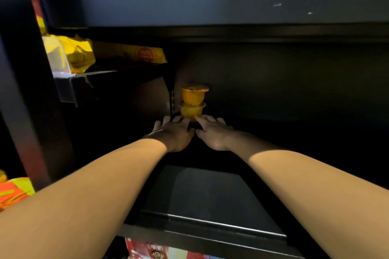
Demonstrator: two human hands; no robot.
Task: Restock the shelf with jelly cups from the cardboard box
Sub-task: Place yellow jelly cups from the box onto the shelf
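Dark shelf (210, 195) stretches away under my arms, black board above. Far back, two orange jelly cups (193, 101) stand stacked, one upon the other. My left hand (175, 133) and right hand (212, 132) lie flat side by side, fingers straight, fingertips at the lower cup's base, gripping nothing. Yellow snack bags (71, 52) sit far left.
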